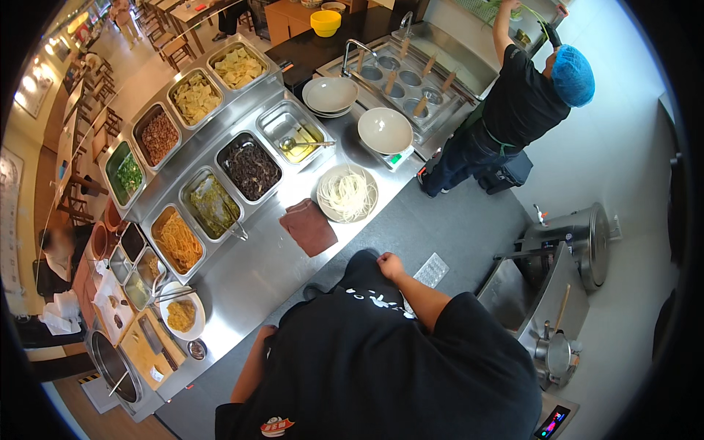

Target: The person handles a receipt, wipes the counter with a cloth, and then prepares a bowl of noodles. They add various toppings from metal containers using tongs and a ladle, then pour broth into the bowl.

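Note:
My right hand (391, 266) hangs curled against the black cloth at my front, in the middle of the view. Below the counter edge, my left hand (268, 331) shows only in part beside my shirt. Neither hand touches the counter. Nearest to the right hand lie a folded brown cloth (309, 227) and, behind it, a plate of pale noodles (348, 193). An empty white bowl (385, 131) rests on a digital scale (397, 158). Toward the left, a white plate (198, 324) holds yellow food, with tongs across its rim.
Steel pans of shredded orange food (177, 240), green food (213, 206), dark shreds (249, 166) and oil with a ladle (291, 136) line the steel counter (242, 283). A knife (154, 336) lies on a cutting board. A co-worker (517, 110) stands beyond the noodle boiler (404, 82).

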A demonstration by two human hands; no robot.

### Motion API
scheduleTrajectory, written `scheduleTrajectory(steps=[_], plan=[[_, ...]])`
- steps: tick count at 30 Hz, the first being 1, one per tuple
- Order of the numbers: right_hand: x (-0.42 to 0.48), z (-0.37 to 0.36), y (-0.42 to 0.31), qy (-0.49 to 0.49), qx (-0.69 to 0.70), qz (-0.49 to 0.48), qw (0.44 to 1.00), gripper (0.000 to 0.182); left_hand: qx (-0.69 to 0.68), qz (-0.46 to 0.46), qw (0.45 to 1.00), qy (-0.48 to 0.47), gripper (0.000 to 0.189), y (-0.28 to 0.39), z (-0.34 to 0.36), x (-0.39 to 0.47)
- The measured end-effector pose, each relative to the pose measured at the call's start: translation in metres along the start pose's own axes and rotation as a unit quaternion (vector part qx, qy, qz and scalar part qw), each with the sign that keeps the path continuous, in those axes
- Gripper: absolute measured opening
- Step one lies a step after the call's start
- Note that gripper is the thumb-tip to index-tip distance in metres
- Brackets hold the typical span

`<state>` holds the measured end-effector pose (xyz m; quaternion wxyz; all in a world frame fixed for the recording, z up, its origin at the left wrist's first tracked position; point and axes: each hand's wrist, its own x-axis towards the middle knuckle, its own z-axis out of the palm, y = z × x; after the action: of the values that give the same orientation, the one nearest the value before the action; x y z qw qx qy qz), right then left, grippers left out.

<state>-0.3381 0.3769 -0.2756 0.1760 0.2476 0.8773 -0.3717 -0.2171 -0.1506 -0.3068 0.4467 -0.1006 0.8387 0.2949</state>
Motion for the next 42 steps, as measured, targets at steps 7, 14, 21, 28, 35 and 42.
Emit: scheduleTrajectory(steps=[7, 14, 21, 28, 35, 42], plan=[[0.05, -0.02, 0.045, -0.113, -0.136, 0.057, 0.983, 0.025, -0.099, 0.013, 0.995, 0.025, 0.022, 0.049, 0.012, 0.015], [0.126, -0.054, 0.046, -0.192, -0.105, -0.019, 0.976, 0.023, -0.144, -0.038, 0.986, 0.073, 0.022, 0.065, 0.07, 0.022], [0.176, -0.075, 0.007, -0.2, -0.109, -0.074, 0.971, 0.022, -0.133, -0.091, 0.98, 0.117, 0.023, 0.085, 0.105, 0.036], [0.191, -0.074, 0.014, -0.253, -0.094, -0.079, 0.96, 0.022, -0.114, -0.132, 0.971, 0.162, 0.024, 0.086, 0.129, 0.061], [0.211, -0.077, 0.038, -0.322, -0.19, -0.144, 0.916, 0.023, -0.336, 0.06, 0.92, 0.19, 0.025, 0.089, 0.135, 0.028], [0.201, -0.075, -0.003, -0.337, -0.013, -0.011, 0.941, 0.018, -0.309, 0.03, 0.931, 0.192, 0.021, 0.098, 0.139, 0.031]])
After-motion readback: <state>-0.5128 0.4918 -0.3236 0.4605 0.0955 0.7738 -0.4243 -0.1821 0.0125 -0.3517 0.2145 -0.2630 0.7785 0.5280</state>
